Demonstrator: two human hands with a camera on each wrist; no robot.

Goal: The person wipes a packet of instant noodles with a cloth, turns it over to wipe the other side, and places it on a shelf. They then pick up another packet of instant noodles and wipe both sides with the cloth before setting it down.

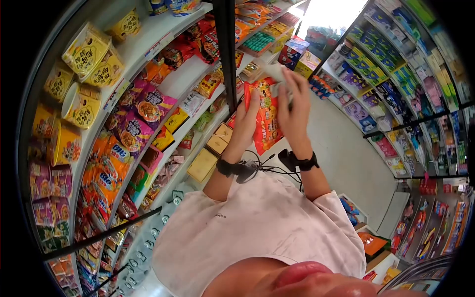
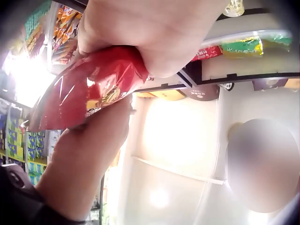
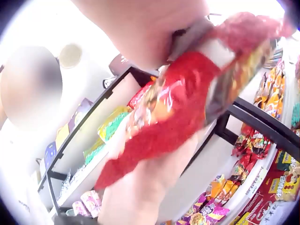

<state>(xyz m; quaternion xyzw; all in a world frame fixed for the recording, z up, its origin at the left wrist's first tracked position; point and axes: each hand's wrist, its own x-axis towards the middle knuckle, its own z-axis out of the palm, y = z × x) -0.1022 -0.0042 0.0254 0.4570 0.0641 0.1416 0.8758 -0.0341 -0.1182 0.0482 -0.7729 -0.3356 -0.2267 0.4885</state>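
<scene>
A red snack bag (image 1: 267, 116) with printed cartoon-like figures stands tilted in front of the chest in the head view. My left hand (image 1: 245, 123) grips it along its left edge, thumb over the front. My right hand (image 1: 296, 111) is at the bag's right side, holding a pale grey cloth (image 1: 278, 79) that looks blurred. In the right wrist view the grey cloth (image 3: 190, 40) shows between the right hand (image 3: 145, 28) and the bag's shiny red wrapper (image 3: 183, 89). From the left wrist, the red bag (image 2: 101, 86) hangs below the left hand (image 2: 154, 33).
On the left, shelves (image 1: 133, 64) carry yellow noodle tubs (image 1: 86, 54), purple bags (image 1: 143, 109) and orange bags (image 1: 111, 168). A black shelf post (image 1: 226, 54) rises just beyond the left hand. Shelves of boxed goods (image 1: 391, 84) line the right, past a grey floor (image 1: 341, 133).
</scene>
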